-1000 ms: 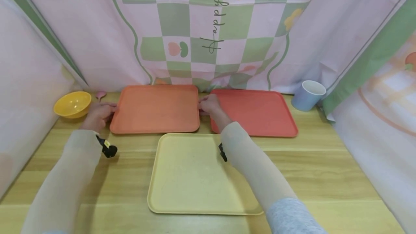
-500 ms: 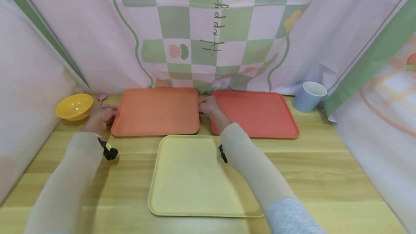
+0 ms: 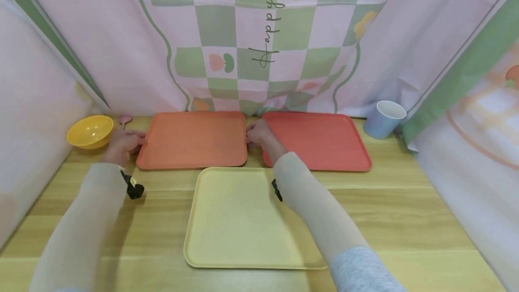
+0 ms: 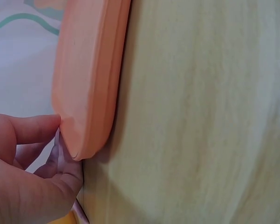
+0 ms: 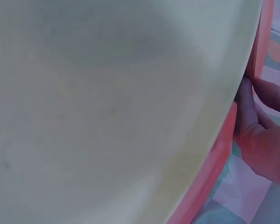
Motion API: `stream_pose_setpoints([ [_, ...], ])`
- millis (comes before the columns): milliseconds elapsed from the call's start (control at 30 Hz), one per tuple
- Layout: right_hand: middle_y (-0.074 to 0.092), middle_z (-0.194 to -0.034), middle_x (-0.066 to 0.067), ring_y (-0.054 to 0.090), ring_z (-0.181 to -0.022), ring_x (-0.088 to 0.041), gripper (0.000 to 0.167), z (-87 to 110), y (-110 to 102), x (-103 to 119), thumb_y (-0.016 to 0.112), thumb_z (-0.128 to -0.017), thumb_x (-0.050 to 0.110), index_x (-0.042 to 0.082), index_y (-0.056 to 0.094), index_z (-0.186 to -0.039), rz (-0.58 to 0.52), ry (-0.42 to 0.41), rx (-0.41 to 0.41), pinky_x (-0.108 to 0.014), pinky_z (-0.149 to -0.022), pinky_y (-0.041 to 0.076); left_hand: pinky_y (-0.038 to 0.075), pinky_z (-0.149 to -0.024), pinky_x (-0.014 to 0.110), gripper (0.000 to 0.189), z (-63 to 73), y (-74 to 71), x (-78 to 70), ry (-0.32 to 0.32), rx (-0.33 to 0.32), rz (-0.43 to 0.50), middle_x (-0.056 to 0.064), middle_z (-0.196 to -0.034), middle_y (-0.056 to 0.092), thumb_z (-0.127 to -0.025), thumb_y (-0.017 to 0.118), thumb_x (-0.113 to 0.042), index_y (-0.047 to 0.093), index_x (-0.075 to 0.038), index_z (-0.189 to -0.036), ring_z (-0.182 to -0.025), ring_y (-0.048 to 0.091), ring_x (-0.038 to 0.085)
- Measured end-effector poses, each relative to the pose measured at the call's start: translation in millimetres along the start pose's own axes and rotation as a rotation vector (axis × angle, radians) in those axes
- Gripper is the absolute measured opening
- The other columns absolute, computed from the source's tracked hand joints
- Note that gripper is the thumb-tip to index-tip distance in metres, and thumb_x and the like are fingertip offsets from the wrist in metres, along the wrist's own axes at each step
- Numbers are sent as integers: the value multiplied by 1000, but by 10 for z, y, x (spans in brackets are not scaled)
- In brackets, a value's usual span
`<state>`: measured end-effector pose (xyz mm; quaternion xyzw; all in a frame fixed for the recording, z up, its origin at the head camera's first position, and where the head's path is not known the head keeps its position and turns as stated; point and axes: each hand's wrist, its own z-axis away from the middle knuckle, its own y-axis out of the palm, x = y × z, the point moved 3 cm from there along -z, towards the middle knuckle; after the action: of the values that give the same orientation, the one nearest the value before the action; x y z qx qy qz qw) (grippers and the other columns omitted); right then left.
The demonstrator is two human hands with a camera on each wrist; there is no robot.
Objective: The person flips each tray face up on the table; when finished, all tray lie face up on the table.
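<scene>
An orange rectangular tray (image 3: 194, 141) sits at the back left of the table, a person's hand at each short end. The left hand (image 3: 122, 144) pinches its left edge; in the left wrist view, the thumb and fingers of that hand (image 4: 35, 170) meet at the corner of the orange tray (image 4: 86, 79). At the opposite end, the right hand (image 3: 259, 133) pinches the right edge, in the gap before a red tray (image 3: 316, 141). The right wrist view has this hand (image 5: 265, 140) partly behind the rim of a pale yellow tray (image 5: 191, 154).
The pale yellow tray (image 3: 243, 220) lies front centre, under the right forearm. A yellow bowl (image 3: 90, 133) and a pink spoon (image 3: 125, 120) are at the back left, close to the left hand. A blue-white cup (image 3: 383, 120) stands at the back right. A patterned curtain (image 3: 251, 35) hangs behind.
The orange tray's far edge has come down and slightly nearer, now about level with the red tray's far edge. Both hands have stayed at its ends; the other things have not moved.
</scene>
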<state>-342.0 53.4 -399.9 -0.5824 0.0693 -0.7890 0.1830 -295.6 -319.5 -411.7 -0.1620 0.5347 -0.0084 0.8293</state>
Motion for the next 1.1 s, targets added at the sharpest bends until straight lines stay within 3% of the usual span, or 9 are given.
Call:
stream_pose_setpoints([
  [167, 63, -108, -20, 65, -77, -21, 34, -7, -14, 0, 60, -86, -18, -12, 67, -118, 14, -3, 5, -34, -81, 60, 53, -67, 21, 44, -11, 3, 13, 2, 3, -16, -15, -71, 61, -97, 59, 3, 51, 8, -140, -70, 59, 3],
  [333, 63, -115, -22, 64, -79, -21, 35, -6, -35, 12, 58, -87, -17, -13, 64, -121, 6, 2, 33, -35, -84, 60, 54, -68, 21, 47, -45, -7, 16, 2, -12, -37, -14, -74, 62, -96, 61, 3, 50, 8, -141, -72, 60, 3],
  [567, 61, -125, -24, 66, -92, -25, 39, -8, -65, -8, 62, -88, -16, -12, 62, -126, 2, 10, 66, -36, -88, 58, 54, -73, 20, 52, -70, 4, 29, -42, -44, -75, 6, -120, 57, -98, 61, -3, 47, 1, -148, -84, 58, 8],
  [633, 59, -129, -24, 66, -100, -28, 41, -13, -80, -19, 62, -89, -15, -11, 60, -130, -21, 17, 76, -36, -90, 58, 53, -75, 20, 52, -74, 6, 28, -47, -55, -54, 8, -126, 55, -99, 61, -6, 46, 0, -149, -87, 58, 9],
  [833, 53, -139, -27, 58, -124, -37, 50, 7, -153, -36, 58, -91, -16, -11, 49, -141, -125, 31, 107, -40, -97, 54, 55, -77, 22, 54, -56, -9, 0, -42, -80, -19, 4, -117, 56, -98, 63, -8, 46, -2, -149, -86, 60, 10],
  [967, 53, -139, -29, 57, -125, -40, 49, 45, -218, -32, 57, -94, -14, -12, 48, -142, -142, 26, 117, -42, -101, 52, 56, -75, 23, 56, -20, -18, -25, -18, -94, -23, 5, -114, 57, -95, 63, -7, 46, -1, -149, -82, 61, 10],
  [1100, 52, -139, -29, 56, -122, -41, 48, 87, -287, -33, 57, -96, -10, -11, 47, -143, -124, 9, 130, -43, -103, 50, 55, -72, 23, 52, 17, -11, -50, 44, -113, -67, 8, -113, 57, -95, 63, -8, 50, 3, -144, -78, 60, 8],
])
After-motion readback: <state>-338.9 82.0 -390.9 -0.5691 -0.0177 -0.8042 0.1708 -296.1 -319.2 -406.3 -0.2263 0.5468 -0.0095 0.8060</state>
